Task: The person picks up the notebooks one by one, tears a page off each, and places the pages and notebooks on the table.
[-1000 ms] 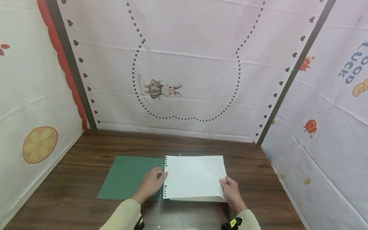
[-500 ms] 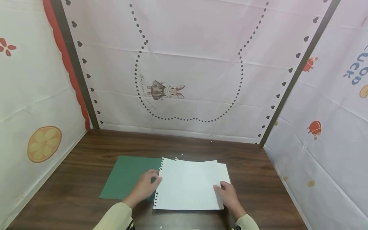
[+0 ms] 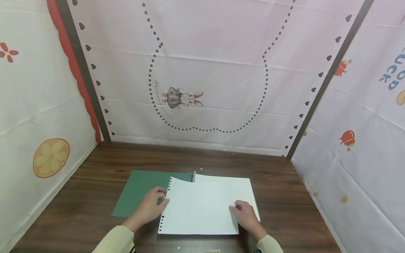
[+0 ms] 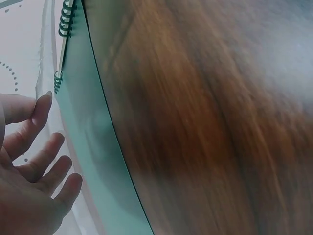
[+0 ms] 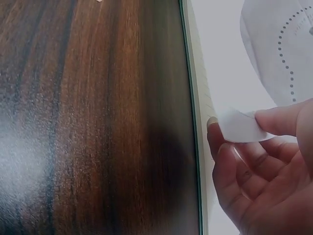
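A loose ruled sheet of paper [image 3: 199, 207], with torn holes down its left side, is held over an open spiral notebook [image 3: 245, 188]. My left hand [image 3: 149, 206] pinches the sheet's holed left edge between thumb and index finger; the other fingers are spread in the left wrist view. At the right edge my right hand [image 3: 246, 215] pinches the paper, its thumb on top and fingers beneath, bending the sheet's edge [image 5: 242, 128] in the right wrist view. The notebook's green cover [image 3: 139, 193] lies flat at left. Part of its wire coil [image 3: 193, 177] shows; the sheet hides the rest.
Small white paper scraps [image 3: 194, 172] lie behind the notebook, and another scrap [image 3: 178, 247] is near the front. The brown wooden table [image 3: 79, 207] is enclosed by printed cloth walls [image 3: 215, 91] at the back and both sides.
Both hands have carried the sheet left and toward me, off the notebook's pages. The coil and the page underneath have come into view.
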`<state>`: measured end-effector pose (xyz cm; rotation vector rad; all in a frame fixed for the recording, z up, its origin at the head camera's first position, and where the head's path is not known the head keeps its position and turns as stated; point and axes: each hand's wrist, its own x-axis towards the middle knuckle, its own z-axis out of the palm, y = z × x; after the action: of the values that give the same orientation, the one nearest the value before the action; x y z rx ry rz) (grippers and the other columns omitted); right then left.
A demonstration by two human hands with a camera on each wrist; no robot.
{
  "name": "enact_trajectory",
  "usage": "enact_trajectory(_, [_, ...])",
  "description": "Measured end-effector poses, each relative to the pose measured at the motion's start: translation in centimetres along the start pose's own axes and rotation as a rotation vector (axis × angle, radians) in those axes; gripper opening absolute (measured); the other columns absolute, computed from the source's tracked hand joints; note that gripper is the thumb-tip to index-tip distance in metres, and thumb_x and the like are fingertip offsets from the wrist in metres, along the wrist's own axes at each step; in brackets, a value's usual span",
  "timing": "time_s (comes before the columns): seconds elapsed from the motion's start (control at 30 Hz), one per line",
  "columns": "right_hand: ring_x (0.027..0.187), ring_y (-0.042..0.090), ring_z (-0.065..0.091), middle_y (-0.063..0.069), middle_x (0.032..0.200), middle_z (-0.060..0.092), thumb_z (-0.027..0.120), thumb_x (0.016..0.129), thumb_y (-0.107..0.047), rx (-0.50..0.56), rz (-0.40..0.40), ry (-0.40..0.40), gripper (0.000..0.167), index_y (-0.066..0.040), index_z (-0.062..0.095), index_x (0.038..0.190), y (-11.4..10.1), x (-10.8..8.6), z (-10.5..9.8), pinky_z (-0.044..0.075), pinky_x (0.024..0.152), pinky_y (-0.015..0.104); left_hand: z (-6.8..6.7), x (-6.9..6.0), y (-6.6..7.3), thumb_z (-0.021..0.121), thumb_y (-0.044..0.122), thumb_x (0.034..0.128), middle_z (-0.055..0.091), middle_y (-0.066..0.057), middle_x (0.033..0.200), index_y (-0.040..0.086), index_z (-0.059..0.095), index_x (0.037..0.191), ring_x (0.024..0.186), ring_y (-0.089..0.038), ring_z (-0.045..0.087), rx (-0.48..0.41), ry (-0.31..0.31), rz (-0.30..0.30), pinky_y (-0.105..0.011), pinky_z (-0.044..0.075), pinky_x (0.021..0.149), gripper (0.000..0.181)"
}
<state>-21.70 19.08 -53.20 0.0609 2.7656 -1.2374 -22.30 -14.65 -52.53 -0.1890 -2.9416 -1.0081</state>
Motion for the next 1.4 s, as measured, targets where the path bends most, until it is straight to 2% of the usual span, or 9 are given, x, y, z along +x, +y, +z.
enact_trajectory(0.27, [0.054,0.014,0.038,-0.004,0.054,0.037,0.059,0.092,-0.020,-0.014,-0.027,-0.060,0.036,-0.013,0.040,0.062,-0.2,-0.3,0.0,0.033,0.050,0.027,-0.2,-0.1,-0.7,0.063,0.024,0.0928,0.060,-0.015,0.127,0.019,0.059,0.067,0.123,-0.039,0.052,0.031,-0.002,0.007,-0.061,0.042,0.100,0.027])
enact_trajectory(0.5, [0.054,0.013,0.038,-0.005,0.054,0.037,0.063,0.089,-0.020,-0.029,-0.048,-0.078,0.035,-0.014,0.044,0.061,0.1,-0.5,0.3,0.033,0.049,0.026,0.1,-0.2,-1.2,0.064,0.025,0.0914,0.059,-0.015,0.129,0.021,0.058,0.065,0.124,-0.040,0.052,0.102,-0.015,0.004,-0.062,0.043,0.098,0.028])
enact_trajectory(0.8, [0.055,0.013,0.041,-0.005,0.056,0.043,0.066,0.088,-0.020,-0.050,-0.053,-0.107,0.031,-0.012,0.049,0.063,0.0,-0.6,0.4,0.035,0.050,0.027,0.1,-0.6,-1.4,0.067,0.023,0.0883,0.059,-0.018,0.130,0.020,0.055,0.060,0.124,-0.041,0.052,0.169,0.001,0.015,-0.062,0.042,0.098,0.031])
enact_trajectory(1.17, [0.053,0.011,0.040,-0.005,0.055,0.043,0.069,0.084,-0.016,-0.188,-0.045,-0.073,0.028,-0.011,0.052,0.063,-0.5,-0.5,1.3,0.034,0.050,0.024,0.9,-0.7,-1.7,0.066,0.026,0.0885,0.058,-0.018,0.131,0.021,0.053,0.058,0.124,-0.039,0.053,0.293,0.008,0.047,-0.059,0.043,0.098,0.033])
enact_trajectory(1.4, [0.053,0.012,0.042,-0.003,0.055,0.046,0.071,0.083,-0.015,-0.184,-0.051,-0.042,0.027,-0.009,0.053,0.062,-0.7,-0.7,1.4,0.035,0.049,0.024,1.2,-0.6,-1.5,0.067,0.027,0.0879,0.058,-0.017,0.132,0.017,0.062,0.063,0.128,-0.038,0.048,0.371,0.007,0.049,-0.064,0.039,0.101,0.027])
